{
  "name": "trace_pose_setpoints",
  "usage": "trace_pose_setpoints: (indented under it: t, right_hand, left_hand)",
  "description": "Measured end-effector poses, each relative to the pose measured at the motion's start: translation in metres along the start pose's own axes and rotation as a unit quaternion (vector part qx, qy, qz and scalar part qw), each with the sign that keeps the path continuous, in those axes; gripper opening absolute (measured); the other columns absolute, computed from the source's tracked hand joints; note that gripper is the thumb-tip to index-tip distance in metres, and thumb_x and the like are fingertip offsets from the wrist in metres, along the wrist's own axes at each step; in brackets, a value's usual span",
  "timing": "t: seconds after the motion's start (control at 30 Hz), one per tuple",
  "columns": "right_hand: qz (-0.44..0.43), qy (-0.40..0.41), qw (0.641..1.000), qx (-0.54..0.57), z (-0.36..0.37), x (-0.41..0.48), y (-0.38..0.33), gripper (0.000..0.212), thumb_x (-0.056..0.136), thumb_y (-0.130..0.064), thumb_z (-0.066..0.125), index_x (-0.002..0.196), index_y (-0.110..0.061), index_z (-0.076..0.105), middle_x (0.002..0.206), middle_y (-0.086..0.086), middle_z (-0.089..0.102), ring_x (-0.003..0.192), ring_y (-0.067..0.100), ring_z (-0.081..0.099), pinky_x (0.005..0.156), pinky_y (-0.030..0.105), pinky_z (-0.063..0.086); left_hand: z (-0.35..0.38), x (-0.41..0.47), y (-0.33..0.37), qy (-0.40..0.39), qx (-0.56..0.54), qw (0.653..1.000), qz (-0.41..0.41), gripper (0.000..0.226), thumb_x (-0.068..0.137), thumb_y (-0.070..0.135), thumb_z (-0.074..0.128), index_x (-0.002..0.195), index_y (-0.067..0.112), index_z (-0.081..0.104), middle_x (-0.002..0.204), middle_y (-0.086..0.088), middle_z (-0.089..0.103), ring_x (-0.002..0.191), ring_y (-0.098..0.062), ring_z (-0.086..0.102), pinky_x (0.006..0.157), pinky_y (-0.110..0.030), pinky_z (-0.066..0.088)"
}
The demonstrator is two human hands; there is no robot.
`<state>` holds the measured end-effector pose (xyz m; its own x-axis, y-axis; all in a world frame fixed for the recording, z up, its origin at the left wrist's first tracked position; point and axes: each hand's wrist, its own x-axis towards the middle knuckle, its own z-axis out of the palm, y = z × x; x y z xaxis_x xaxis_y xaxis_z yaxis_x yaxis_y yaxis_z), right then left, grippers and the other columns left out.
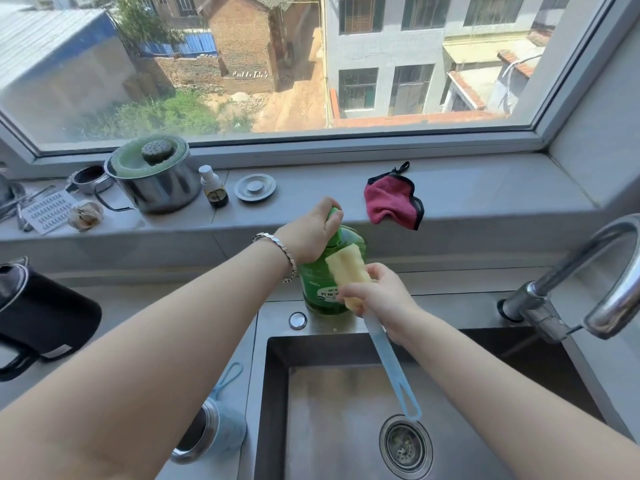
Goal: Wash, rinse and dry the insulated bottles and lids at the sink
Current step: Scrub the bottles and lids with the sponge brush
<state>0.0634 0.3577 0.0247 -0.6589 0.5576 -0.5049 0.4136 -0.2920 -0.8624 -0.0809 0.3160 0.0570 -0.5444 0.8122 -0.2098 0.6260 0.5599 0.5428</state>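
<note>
Since soap is apparently wanted on it, the sponge brush is gripped by the right hand against the detergent bottle, its pump clasped by the left hand.

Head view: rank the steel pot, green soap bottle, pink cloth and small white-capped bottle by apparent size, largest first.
1. steel pot and green soap bottle: about alike, bottle partly covered, so unranked.
2. pink cloth
3. small white-capped bottle
</note>
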Motion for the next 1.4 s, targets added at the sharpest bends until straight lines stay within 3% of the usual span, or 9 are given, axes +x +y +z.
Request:
trace_pose_setpoints:
  t: [0.3,0.47,0.57,0.67,0.77,0.93,1.13,1.23,1.4]
  right_hand:
    - [-0.005,-0.045,0.996,0.081,0.005,0.009,-0.007,0.048,0.08,0.004,0.064,0.121,-0.01,0.044,0.091,0.009,0.062,0.068,0.019,0.063,0.04,0.018,0.037]
    - [0.01,-0.058,0.997,0.055,0.0,-0.009,-0.002,0.024,0.089,-0.032,0.06,0.103,-0.014,0.054,0.089,0.009,0.063,0.066,0.02,0.057,0.045,0.023,0.04]
    - [0.039,-0.094,0.994,0.028,-0.012,-0.028,0.011,0.015,0.093,-0.02,0.054,0.103,-0.011,0.054,0.082,0.009,0.067,0.062,0.017,0.061,0.055,0.031,0.053]
    - [0.065,-0.14,0.987,0.047,-0.026,-0.051,0.034,0.015,0.093,0.0,0.043,0.103,-0.01,0.051,0.07,0.01,0.066,0.065,0.022,0.069,0.062,0.04,0.057]
    - [0.061,-0.167,0.983,-0.037,-0.034,-0.075,0.064,0.029,0.092,0.007,0.04,0.11,-0.013,0.052,0.084,0.009,0.065,0.059,0.014,0.062,0.041,0.017,0.043]
    - [0.051,-0.123,0.958,-0.254,-0.022,-0.096,0.114,0.035,0.097,-0.044,0.036,0.079,-0.018,0.052,0.061,-0.002,0.041,0.042,0.009,0.03,0.038,0.015,0.019]
    - [0.103,-0.125,0.962,-0.218,-0.008,-0.113,0.144,0.04,0.099,-0.036,0.033,0.078,-0.012,0.056,0.053,0.0,0.038,0.037,0.009,0.029,0.037,0.013,0.021]
    - [0.075,-0.159,0.957,-0.232,-0.001,-0.12,0.151,0.024,0.095,-0.024,0.043,0.086,-0.009,0.059,0.069,0.002,0.052,0.053,0.013,0.042,0.045,0.019,0.032]
    - [0.048,-0.124,0.963,-0.233,0.007,-0.13,0.156,0.038,0.098,-0.032,0.039,0.064,-0.015,0.043,0.055,-0.002,0.036,0.04,0.011,0.028,0.042,0.017,0.02]
  left_hand:
    - [0.01,-0.004,0.0,0.045,0.049,0.998,-0.016,0.03,0.101,0.039,0.019,0.122,0.028,0.038,0.103,0.001,0.06,0.082,-0.023,0.052,0.074,-0.032,0.039]
    - [-0.002,-0.005,0.003,0.023,0.106,0.994,-0.017,0.046,0.101,0.042,0.018,0.146,0.033,0.016,0.145,-0.002,0.038,0.128,-0.024,0.042,0.1,-0.042,0.034]
    - [-0.01,-0.032,0.008,0.081,0.067,0.994,-0.009,0.056,0.1,0.043,0.026,0.149,0.028,0.003,0.156,-0.003,0.018,0.14,-0.021,0.024,0.111,-0.046,0.024]
    - [-0.006,-0.102,0.007,0.135,-0.048,0.99,-0.015,0.052,0.099,0.032,0.038,0.146,0.019,0.021,0.149,-0.007,0.031,0.134,-0.019,0.032,0.104,-0.029,0.027]
    - [0.014,-0.196,-0.016,0.112,-0.044,0.993,-0.018,0.03,0.096,0.023,0.046,0.123,0.014,0.054,0.124,0.001,0.054,0.113,-0.009,0.048,0.088,-0.014,0.028]
    - [0.054,-0.334,-0.054,0.163,-0.073,0.979,-0.095,0.011,0.089,0.023,0.054,0.091,0.023,0.065,0.098,0.018,0.062,0.09,0.014,0.05,0.079,-0.001,0.033]
    - [0.091,-0.404,-0.078,0.255,-0.105,0.931,-0.237,0.026,0.088,0.007,0.058,0.084,0.034,0.059,0.092,0.018,0.059,0.09,-0.02,0.059,0.079,-0.027,0.04]
    - [0.101,-0.409,-0.083,0.233,-0.023,0.942,-0.241,0.007,0.081,0.027,0.064,0.079,0.023,0.058,0.084,0.009,0.056,0.088,-0.021,0.054,0.072,-0.027,0.036]
    - [0.115,-0.405,-0.078,0.228,0.156,0.942,-0.192,0.039,0.07,0.047,0.055,0.061,0.009,0.054,0.075,-0.004,0.055,0.07,-0.03,0.053,0.054,-0.031,0.041]
